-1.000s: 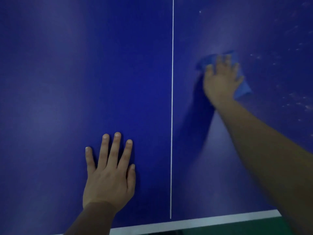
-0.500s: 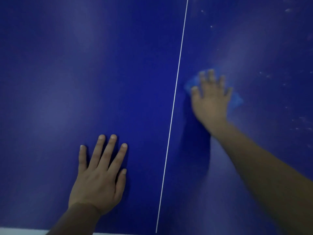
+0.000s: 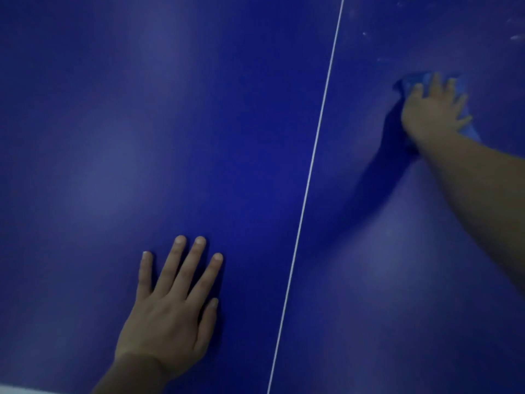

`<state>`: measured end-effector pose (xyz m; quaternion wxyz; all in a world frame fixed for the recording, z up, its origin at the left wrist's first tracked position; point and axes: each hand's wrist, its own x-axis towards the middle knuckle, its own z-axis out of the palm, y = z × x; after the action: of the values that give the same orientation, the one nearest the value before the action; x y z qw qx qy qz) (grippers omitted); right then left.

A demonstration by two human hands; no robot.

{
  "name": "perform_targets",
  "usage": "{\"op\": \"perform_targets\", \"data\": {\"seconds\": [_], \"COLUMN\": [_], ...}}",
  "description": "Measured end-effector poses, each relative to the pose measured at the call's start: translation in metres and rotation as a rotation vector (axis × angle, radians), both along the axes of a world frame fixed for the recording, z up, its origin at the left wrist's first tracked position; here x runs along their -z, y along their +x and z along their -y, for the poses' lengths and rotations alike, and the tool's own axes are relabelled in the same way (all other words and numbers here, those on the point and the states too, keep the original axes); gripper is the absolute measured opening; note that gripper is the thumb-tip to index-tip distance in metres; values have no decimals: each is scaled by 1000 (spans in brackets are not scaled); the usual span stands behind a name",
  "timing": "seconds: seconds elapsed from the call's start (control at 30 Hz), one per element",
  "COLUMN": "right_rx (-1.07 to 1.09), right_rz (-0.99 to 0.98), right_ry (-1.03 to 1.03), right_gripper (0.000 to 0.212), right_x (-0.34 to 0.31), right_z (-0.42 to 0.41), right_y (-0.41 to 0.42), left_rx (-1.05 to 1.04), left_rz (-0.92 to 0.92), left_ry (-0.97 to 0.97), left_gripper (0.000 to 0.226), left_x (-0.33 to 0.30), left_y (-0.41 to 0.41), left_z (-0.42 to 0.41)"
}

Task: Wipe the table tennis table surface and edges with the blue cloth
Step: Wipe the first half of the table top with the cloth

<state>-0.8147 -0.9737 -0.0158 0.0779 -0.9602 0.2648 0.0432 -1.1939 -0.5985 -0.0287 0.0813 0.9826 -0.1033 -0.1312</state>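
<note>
Head view: right hand (image 3: 431, 109) flat, fingers spread, pressing blue cloth (image 3: 412, 81) onto table (image 3: 199, 123) right of centre line (image 3: 312, 152) — I see white specks (image 3: 515, 37) beyond it unwiped. Left hand (image 3: 173, 305) flat, empty. Edges likely pending.

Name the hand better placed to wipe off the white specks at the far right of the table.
Right. The right hand already presses the blue cloth just below the white specks; the left hand lies flat, bare, across the white centre line.
</note>
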Motion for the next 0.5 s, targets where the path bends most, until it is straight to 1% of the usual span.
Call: {"op": "perform_targets", "data": {"seconds": [0.03,0.07,0.1,0.17,0.23,0.27,0.3,0.33,0.37,0.43,0.47,0.5], "right_rx": [53,12,-120,-536,-1038,-1211,-1271,-1204,-1037,-525,-254,-31], "right_rz": [-6,7,41,109,72,34,13,28,62,83,62,33], "right_ry": [10,-9,-37,-72,-37,-31,-37,-65,-102,-112,-74,-24], "right_gripper": [61,61,61,60,60,60,61,63,65,64,62,61], "right_x": [0,0,4,14,20,20,18,18,17,10,5,-1], "right_z": [-6,-22,-43,-92,-123,-122,-111,-96,-77,-36,-23,-19], "right_y": [-5,-12,-23,-53,-85,-87,-76,-60,-42,-13,-5,-3], "left_rx": [5,11,14,12,13,11,9,6,6,9,7,5], "left_rz": [-4,-10,-16,-23,-20,-25,-31,-34,-33,-34,-36,-39], "left_ry": [4,6,3,-3,5,4,2,3,9,11,4,0], "left_gripper": [61,61,61,61,61,61,61,61,61,61,61,61], "left_x": [0,1,0,-1,-1,-1,-2,-2,-2,-1,-1,-1], "left_y": [0,0,1,1,1,1,1,1,1,0,0,0], "left_z": [0,0,0,0,1,1,1,1,0,0,0,0]}}
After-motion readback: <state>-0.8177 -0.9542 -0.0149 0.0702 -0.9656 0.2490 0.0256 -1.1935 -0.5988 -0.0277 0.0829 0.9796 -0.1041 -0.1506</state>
